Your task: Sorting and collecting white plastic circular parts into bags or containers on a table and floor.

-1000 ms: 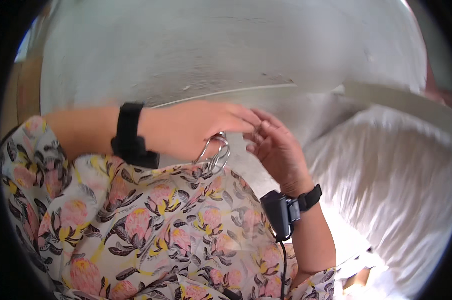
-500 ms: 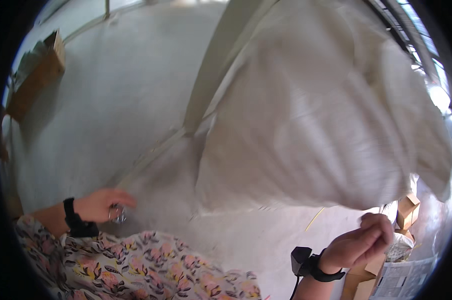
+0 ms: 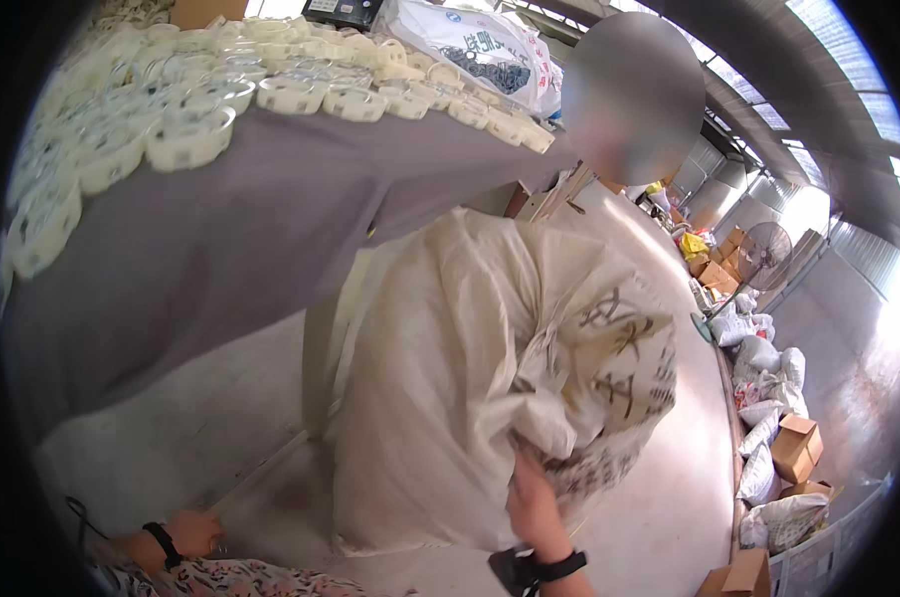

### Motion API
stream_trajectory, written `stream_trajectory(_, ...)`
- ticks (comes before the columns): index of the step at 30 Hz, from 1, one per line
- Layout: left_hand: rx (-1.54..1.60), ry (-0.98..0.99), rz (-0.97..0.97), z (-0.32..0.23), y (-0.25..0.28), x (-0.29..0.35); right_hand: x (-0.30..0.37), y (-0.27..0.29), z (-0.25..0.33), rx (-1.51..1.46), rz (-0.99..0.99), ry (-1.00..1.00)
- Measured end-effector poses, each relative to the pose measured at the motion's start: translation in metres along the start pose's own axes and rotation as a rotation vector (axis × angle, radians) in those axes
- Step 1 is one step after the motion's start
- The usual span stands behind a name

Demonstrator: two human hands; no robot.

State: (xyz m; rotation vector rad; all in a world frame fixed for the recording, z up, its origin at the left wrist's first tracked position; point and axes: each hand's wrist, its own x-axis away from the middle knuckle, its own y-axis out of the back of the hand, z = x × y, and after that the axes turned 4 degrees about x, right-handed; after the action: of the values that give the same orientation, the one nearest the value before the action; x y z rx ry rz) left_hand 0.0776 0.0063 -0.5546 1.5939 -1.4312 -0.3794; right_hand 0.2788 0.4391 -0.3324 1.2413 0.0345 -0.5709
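A large off-white woven sack (image 3: pixel 440 388) with dark markings stands on the floor in front of me, its top gathered into loose folds. My right hand (image 3: pixel 535 507) is closed on those folds near the sack's mouth, and some fingers are hidden behind the cloth. At the lower left, clear of the sack, my left hand (image 3: pixel 196 532) has its fingers curled. Whatever it holds, if anything, is too hidden to name. Both wrists wear black straps.
A table under a grey cloth (image 3: pixel 271 189) carries many pale plastic cases (image 3: pixel 191 134) and a printed white bag (image 3: pixel 470 50). Another person's blurred head (image 3: pixel 634 95) is beyond the sack. Along the right stand a fan (image 3: pixel 766 259), cartons (image 3: pixel 796 448) and several filled bags (image 3: pixel 758 473).
My view has lifted, bringing in the table, the other person and the right-hand wall. My right hand, apart from the sack before, now grips its folds. The sack appears lower and further left.
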Motion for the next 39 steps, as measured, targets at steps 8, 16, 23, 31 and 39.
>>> stream_trajectory(8, 0.355, 0.130, -0.157, -0.015, -0.020, -0.008, 0.014, -0.002, -0.005, -0.145, -0.054, -0.212)
stream_trajectory(16, 0.803, 0.573, -0.280, -0.097, 0.034, 0.007, 0.035, -0.035, -0.042, -0.074, 0.224, -0.330)
stream_trajectory(23, 1.287, 0.733, -0.109, -0.136, 0.126, 0.091, 0.013, -0.044, -0.051, -0.013, 0.153, -0.280)
stream_trajectory(31, 1.443, 0.861, -0.073, -0.234, 0.274, 0.235, -0.135, 0.040, 0.109, -1.691, -0.304, -1.392)
stream_trajectory(39, 1.409, 0.852, -0.610, -0.228, 0.392, 0.210, -0.285, 0.064, 0.201, -2.033, -0.151, -1.482)
